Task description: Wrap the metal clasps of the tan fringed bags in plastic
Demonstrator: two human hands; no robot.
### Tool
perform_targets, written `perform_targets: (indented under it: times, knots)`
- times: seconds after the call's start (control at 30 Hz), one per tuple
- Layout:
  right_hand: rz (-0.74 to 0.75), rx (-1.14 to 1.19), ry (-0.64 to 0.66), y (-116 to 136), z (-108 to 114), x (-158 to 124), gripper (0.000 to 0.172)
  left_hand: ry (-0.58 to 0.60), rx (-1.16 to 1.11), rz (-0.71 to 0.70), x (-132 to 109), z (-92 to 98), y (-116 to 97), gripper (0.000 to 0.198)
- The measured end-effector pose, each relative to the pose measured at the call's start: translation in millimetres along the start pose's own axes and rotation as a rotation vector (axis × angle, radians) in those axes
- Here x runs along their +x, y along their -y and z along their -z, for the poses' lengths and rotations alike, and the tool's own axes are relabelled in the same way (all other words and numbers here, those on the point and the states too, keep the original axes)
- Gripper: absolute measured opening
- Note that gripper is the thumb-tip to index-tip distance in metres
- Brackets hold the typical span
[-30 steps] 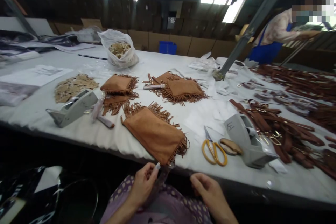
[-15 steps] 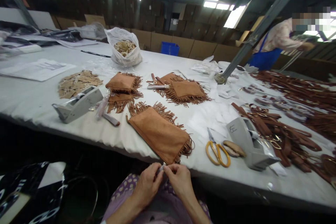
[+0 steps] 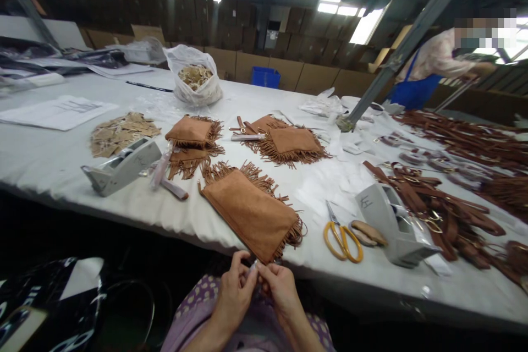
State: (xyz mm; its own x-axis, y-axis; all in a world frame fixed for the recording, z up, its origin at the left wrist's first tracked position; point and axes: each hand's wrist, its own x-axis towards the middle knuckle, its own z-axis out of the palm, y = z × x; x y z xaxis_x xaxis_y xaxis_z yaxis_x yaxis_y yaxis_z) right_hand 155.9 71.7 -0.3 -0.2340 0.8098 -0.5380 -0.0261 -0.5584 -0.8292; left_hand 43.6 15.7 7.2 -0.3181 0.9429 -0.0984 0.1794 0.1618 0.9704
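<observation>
A brown suede fringed pouch (image 3: 251,212) lies flat at the table's front edge, its near corner pointing at me. Just below that corner, both hands meet over a tiny whitish piece (image 3: 254,265) beside a bit of metal; its kind is too small to make out. My right hand (image 3: 281,289) pinches there between thumb and forefinger. Opposite it, my left hand (image 3: 233,291) curls thumb and fingers around the same spot, its index finger lifted; what its fingertips hold is mostly hidden. Yellow-handled scissors (image 3: 343,241) lie to the right of the pouch.
Tape dispensers stand at left (image 3: 124,165) and right (image 3: 391,228). More fringed pouches (image 3: 295,142), a paper scrap pile (image 3: 124,133) and a plastic bag (image 3: 206,88) lie farther back. Brown straps (image 3: 449,212) heap at right. A metal post (image 3: 383,80) rises near another person (image 3: 429,71).
My left index finger has lifted and the left fingers have loosened a little. My right hand has shifted slightly, still pinching at the pouch's corner. The pouch stays in place.
</observation>
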Motion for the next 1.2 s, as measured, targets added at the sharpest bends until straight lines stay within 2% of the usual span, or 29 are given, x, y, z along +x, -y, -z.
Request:
perform_targets:
  times: [0.07,0.13,0.2,0.33,0.43,0.53,0.63,0.7,0.77,0.87,0.97,1.07,1.2]
  knots:
    - [0.004,-0.004,-0.001,-1.4,0.0,1.4,0.046,-0.026,0.029,-0.064,-0.2,0.1,0.1,0.035]
    - [0.019,-0.025,0.009,-2.4,1.4,2.6,0.046,-0.006,-0.025,-0.065,1.0,-0.7,-0.4,0.027]
    - [0.051,-0.069,0.019,-3.6,4.0,3.9,0.047,0.012,-0.171,0.058,3.5,-3.2,-1.2,0.026]
    - [0.179,-0.230,0.003,-6.7,9.0,6.9,0.051,0.034,-0.630,0.374,9.3,-9.4,-5.3,0.036]
    - [0.289,-0.304,0.034,-6.6,11.9,8.0,0.055,0.094,-0.851,0.497,12.0,-10.6,-9.2,0.038]
    - [0.344,-0.381,0.071,-3.4,18.4,4.6,0.055,0.117,-0.900,0.533,12.3,-9.7,-8.5,0.038]
    - [0.387,-0.467,-0.063,0.1,27.9,-5.7,0.053,0.083,-0.783,0.464,10.4,-8.7,-3.7,0.039]
    - [0.348,-0.402,-0.147,2.0,30.8,-15.0,0.048,0.058,-0.625,0.371,8.5,-7.9,-1.8,0.039]
    - [0.274,-0.251,-0.148,3.9,27.5,-23.2,0.046,0.037,-0.445,0.262,6.5,-6.9,-2.5,0.038]
    - [0.222,-0.059,-0.034,6.5,12.9,-30.4,0.059,0.034,-0.237,0.114,3.9,-4.5,-7.0,0.034]
    - [0.219,0.081,0.081,8.7,-2.6,-33.1,0.070,0.050,-0.132,0.022,2.6,-1.3,-10.9,0.030]
    - [0.171,0.272,0.164,12.3,-11.3,-35.7,0.076,0.080,-0.202,0.032,2.4,1.2,-11.7,0.027]
    - [0.040,0.467,0.268,23.6,-15.3,-39.5,0.078,0.147,-0.634,0.259,4.9,3.3,-12.2,0.038]
